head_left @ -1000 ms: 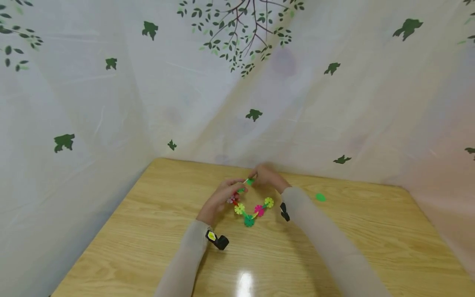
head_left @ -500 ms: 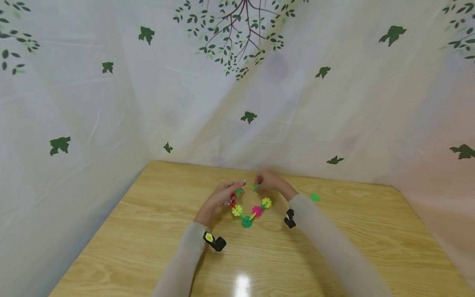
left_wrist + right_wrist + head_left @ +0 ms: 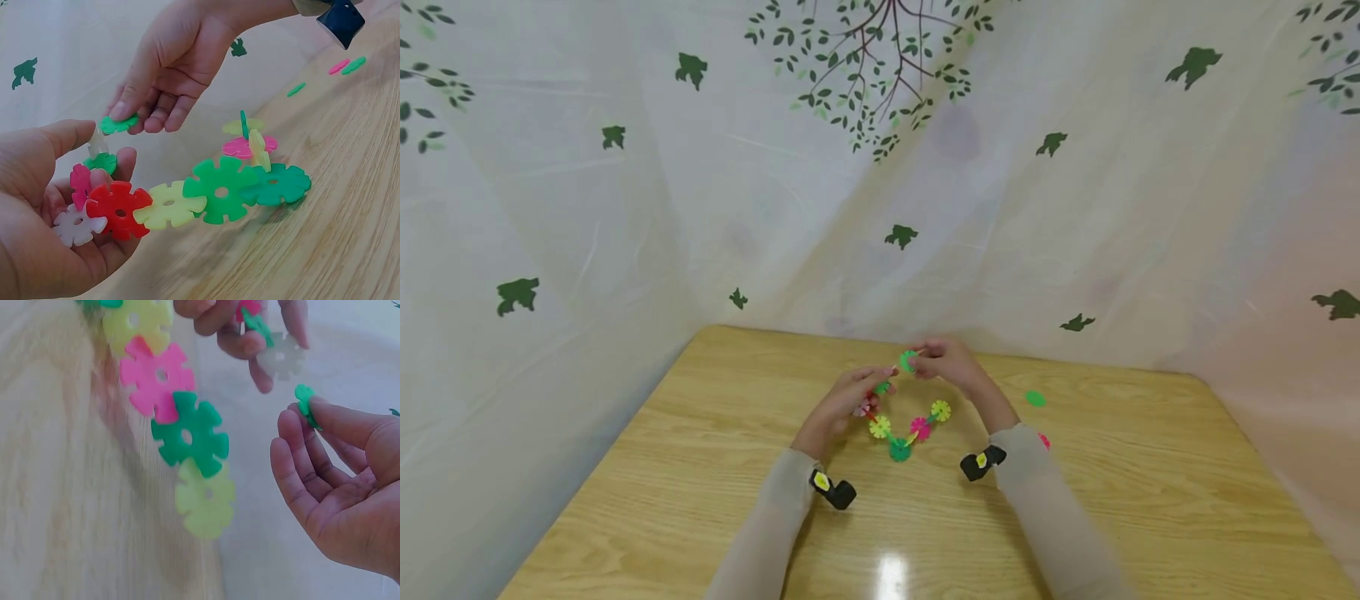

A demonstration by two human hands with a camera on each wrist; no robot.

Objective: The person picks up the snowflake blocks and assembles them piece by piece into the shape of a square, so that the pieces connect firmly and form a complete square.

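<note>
My left hand (image 3: 842, 404) holds one end of a curved chain of notched, flower-shaped plastic discs. In the left wrist view its thumb is at a white disc (image 3: 97, 145) at the chain's tip, above a green disc (image 3: 102, 164). A pink, a pale and a red disc (image 3: 119, 211) lie by its fingers; the chain runs on through a yellow disc (image 3: 169, 204) and green discs to a pink disc (image 3: 250, 147) and a yellow end. My right hand (image 3: 955, 367) pinches a loose green disc (image 3: 304, 406) between thumb and finger, close to the white disc but apart from it in the right wrist view.
To the right on the wooden table (image 3: 1150, 467) lies a loose green disc (image 3: 1035, 399). A pink disc (image 3: 1045, 440) is partly hidden by the right sleeve. Another green disc (image 3: 354, 65) shows beside the pink one in the left wrist view. A printed cloth (image 3: 805, 250) hangs behind the table.
My right hand first drew its green disc away from the white one, then brought it back up and left, turned face-on. The left hand stays nearly still. A pink disc now shows beside the right sleeve.
</note>
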